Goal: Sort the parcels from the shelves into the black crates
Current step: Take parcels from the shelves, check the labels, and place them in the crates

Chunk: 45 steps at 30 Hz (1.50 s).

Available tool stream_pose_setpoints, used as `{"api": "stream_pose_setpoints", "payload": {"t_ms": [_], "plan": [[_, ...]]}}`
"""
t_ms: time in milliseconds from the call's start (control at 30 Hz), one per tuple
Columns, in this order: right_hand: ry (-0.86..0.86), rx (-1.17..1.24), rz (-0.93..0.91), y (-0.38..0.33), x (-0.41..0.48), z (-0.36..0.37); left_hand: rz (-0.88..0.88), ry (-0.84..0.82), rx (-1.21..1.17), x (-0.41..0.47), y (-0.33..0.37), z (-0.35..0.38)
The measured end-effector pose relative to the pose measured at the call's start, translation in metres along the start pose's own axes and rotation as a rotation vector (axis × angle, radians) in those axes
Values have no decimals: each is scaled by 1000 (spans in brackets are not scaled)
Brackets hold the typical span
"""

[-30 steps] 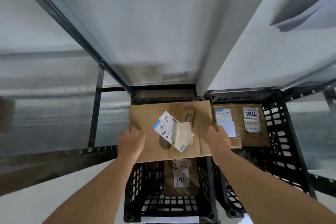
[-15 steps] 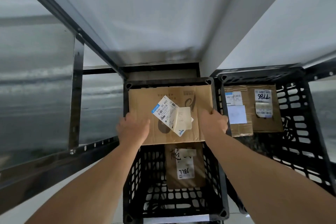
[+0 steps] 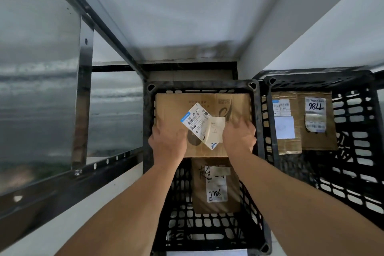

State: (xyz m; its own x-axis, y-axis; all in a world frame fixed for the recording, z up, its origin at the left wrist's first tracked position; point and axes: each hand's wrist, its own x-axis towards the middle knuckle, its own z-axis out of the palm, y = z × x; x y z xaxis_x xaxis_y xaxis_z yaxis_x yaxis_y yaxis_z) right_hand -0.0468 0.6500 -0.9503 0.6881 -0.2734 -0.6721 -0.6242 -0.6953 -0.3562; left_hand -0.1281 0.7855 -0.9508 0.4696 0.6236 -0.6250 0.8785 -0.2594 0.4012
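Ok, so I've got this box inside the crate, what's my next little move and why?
Probably ease the cardboard parcel down the last bit and let go. It sits level inside the rim of the left black crate, the left hand and right hand both on its near edge, and the brown parcel marked 7786 lies lower in that crate.

In the centre of the frame, a flat cardboard parcel (image 3: pixel 199 104) fills the far half of a black crate (image 3: pixel 148 114). The left hand (image 3: pixel 167 141) holds its near left corner. The right hand (image 3: pixel 239 139) is on its near right corner, fingers blurred. Lower down lies a smaller parcel (image 3: pixel 216 191). At right, a second crate (image 3: pixel 353 80) holds two labelled parcels (image 3: pixel 318 131).
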Motion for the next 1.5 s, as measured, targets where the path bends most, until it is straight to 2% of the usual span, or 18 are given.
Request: {"api": "stream_pose_setpoints", "payload": {"t_ms": [133, 300, 533, 733, 900, 1033, 1167, 1333, 1500], "plan": [[-10, -31, -23, 0, 8, 3, 324, 61, 220, -10, -29, 15], [-31, -40, -30, 0, 13, 5, 299, -96, 658, 6, -35, 30], [-62, -52, -60, 8, 18, 5, 196, -326, 639, 20, -17, 23], [-175, -102, -124, 9, 18, -6, 184, -384, 541, 11, -16, 2], [-296, -85, -213, 16, -2, -22, 130, -326, 343, 5, -13, -10], [-351, -106, -275, 12, -18, -40, 220, -347, 358, -24, 6, -32], [-351, -318, -400, -3, -50, -70, 325, -249, 494, -67, 28, -66], [-331, -663, -605, -26, -102, -132, 367, -105, 710, -121, 55, -116], [-258, -752, -782, -60, -170, -204, 378, 45, 671, -198, 101, -177]]}}
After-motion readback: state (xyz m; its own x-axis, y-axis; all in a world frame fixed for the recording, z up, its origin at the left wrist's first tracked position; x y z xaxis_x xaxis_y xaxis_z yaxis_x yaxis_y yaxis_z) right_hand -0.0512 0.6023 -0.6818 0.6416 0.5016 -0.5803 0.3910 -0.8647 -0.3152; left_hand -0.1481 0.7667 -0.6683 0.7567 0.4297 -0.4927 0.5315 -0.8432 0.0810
